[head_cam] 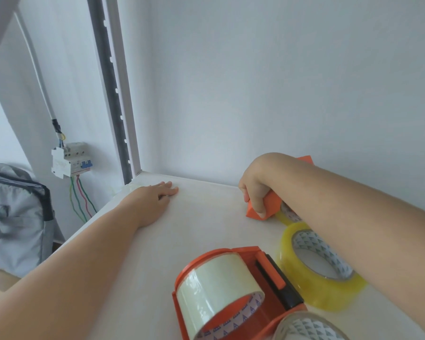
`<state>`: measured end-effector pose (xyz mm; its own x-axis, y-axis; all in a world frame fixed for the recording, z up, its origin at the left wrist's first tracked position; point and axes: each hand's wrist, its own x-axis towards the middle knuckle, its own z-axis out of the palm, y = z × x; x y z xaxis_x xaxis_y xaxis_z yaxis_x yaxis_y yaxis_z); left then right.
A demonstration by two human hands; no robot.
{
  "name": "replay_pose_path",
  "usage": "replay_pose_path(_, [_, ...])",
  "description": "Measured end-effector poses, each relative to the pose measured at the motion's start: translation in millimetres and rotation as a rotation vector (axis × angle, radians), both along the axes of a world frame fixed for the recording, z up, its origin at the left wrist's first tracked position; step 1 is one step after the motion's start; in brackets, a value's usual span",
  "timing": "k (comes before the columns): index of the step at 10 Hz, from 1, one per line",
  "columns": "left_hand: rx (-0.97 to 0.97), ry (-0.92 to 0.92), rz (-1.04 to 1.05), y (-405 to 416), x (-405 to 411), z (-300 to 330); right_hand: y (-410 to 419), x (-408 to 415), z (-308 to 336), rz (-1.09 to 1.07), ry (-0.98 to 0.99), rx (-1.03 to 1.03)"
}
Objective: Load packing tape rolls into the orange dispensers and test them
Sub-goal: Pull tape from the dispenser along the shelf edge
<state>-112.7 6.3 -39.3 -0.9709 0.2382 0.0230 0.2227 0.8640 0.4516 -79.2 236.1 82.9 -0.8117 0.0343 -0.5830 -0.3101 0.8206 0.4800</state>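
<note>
**Currently: right hand on a dispenser at the far wall, left hand flat on the table**

Nearest my view, an orange plastic tape dispenser stands on the white tabletop with a wide roll of pale translucent packing tape seated in it; its black cutter bar faces right. Just beside it on the right lies a loose roll of yellowish clear tape with a white patterned core, flat on the table. A third roll, clear with the same patterned core, shows at the bottom edge, touching the near dispenser's lower corner.

Farther back, close to the white wall, my right hand has its fingers curled round a second orange dispenser, gripping it from above. A roll sits in that dispenser, though my forearm hides most of it, and a strip of yellowish tape shows at its base. Whether the dispenser rests on the table or is slightly lifted, I cannot tell.

My left hand lies palm down on the tabletop near the far left corner, fingers straight and holding nothing.

Beyond the table's left edge, a white circuit breaker with coloured wires hangs on the wall, above a grey fabric bag.
</note>
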Motion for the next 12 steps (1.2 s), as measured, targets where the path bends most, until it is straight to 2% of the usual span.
replay_pose_path(5, [0.011, 0.002, 0.0, 0, -1, 0, -3, -17, -12, -0.1, -0.043, 0.088])
replay_pose_path(10, [0.013, 0.006, 0.001, 0, -1, 0, 8, 0, -6, -0.031, -0.013, -0.027])
replay_pose_path(12, [0.022, 0.011, 0.005, -1, -1, -3, 21, 2, -13, -0.048, 0.098, -0.158])
